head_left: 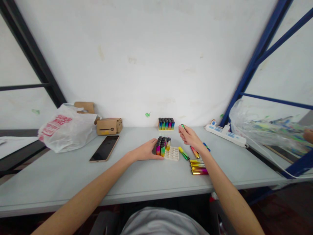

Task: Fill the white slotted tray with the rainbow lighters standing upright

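My left hand [147, 150] is wrapped round the left end of a white tray [174, 154] with rows of round holes. Shiny rainbow-coloured lighters [161, 147] with dark tops stand upright in the tray's left part; holes on its right side show bare. Above the table, right of the tray, my right hand [188, 134] is closed on a lighter [182, 126], of which only a green end shows. A yellow-green lighter [184, 153] lies beside the tray. More loose lighters [198, 167] lie under and near my right forearm, partly hidden by it.
Against the wall stands a full block of lighters [166, 124]. To the left are a phone [104, 148], a cardboard box [109, 126] and a white plastic bag [66, 127]. A power strip [226, 134] runs along the right side, near a clear plastic bag [259, 127]. Another person's hand [308, 135] shows at the right edge.
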The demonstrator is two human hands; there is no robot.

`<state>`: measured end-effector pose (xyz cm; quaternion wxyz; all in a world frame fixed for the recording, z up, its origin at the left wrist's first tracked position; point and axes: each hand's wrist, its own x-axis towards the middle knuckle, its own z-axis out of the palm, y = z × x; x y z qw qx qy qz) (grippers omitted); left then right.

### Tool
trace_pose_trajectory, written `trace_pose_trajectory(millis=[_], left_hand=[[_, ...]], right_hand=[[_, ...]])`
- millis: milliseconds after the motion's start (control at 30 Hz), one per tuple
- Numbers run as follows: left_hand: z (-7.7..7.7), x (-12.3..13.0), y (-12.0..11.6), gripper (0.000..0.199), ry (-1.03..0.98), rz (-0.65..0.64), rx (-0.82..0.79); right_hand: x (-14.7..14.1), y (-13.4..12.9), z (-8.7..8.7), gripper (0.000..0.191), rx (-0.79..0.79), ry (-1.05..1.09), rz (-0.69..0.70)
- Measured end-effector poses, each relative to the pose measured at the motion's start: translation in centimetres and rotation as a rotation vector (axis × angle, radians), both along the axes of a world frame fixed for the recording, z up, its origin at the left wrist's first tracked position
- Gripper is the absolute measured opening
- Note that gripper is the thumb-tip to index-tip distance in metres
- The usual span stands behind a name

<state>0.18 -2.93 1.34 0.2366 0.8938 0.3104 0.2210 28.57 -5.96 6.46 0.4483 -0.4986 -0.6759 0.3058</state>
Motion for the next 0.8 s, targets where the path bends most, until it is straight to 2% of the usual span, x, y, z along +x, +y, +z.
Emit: trace_pose_trajectory(millis=[167, 233, 333, 500, 667, 800], left_hand=[[0.3, 0.1, -0.2, 0.084, 0.012, -0.007, -0.007], [0.4, 0.1, -0.2, 0.083, 0.013, -0.006, -0.010], [0.5, 0.1, -0.3, 0.082, 0.018, -0.001, -0.015], [0.4, 0.1, -0.3, 0.080, 0.022, 0.006, -0.016], [0.5, 0.1, -0.3, 0.079, 0.015, -0.005, -0.022], [0.5, 0.2, -0.3, 0.080, 0.026, -0.002, -0.011]], right_hand=[[-0.4, -0.2, 0.2, 0.063, 0.222, -0.180, -0.216], [-0.6, -0.3, 0.1, 0.062, 0.261, -0.234, -0.276], [-0.8, -0.4, -0.1, 0.054, 0.269, -0.292, -0.293], [-0.6, -0.4, -0.4, 0.039, 0.245, -0.344, -0.218], [-0.1, -0.4, -0.4, 0.045, 0.193, -0.318, -0.154], [0.3, -0.5, 0.0, 0.039, 0.088, -0.253, 0.028]])
